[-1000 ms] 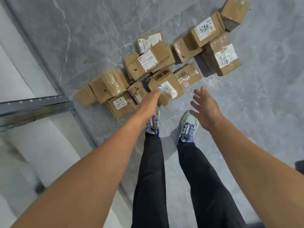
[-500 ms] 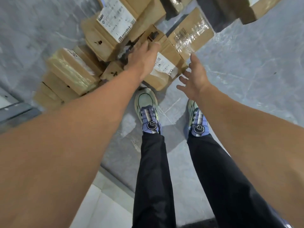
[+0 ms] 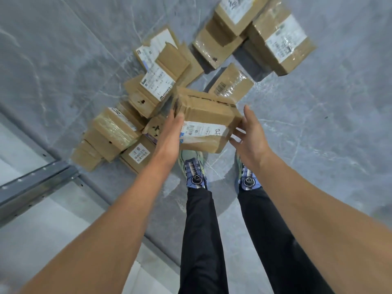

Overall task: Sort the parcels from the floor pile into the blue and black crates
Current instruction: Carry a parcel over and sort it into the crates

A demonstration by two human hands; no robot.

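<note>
A brown cardboard parcel (image 3: 209,115) with a white label on its near face is lifted off the floor, above my feet. My left hand (image 3: 169,132) grips its left end, and my right hand (image 3: 251,134) presses against its right end with fingers spread. The floor pile (image 3: 161,81) of several brown parcels lies behind and to the left of it on the grey floor. No crate is in view.
A taped parcel (image 3: 231,85) lies just behind the held one, and bigger boxes (image 3: 280,43) are stacked at the upper right. A metal door frame (image 3: 36,183) and pale threshold run along the left. My shoes (image 3: 195,172) stand just in front of the pile.
The labelled parcel has come up off the floor pile between both hands. My right hand closed in on its right end, and the view pulled back from the pile.
</note>
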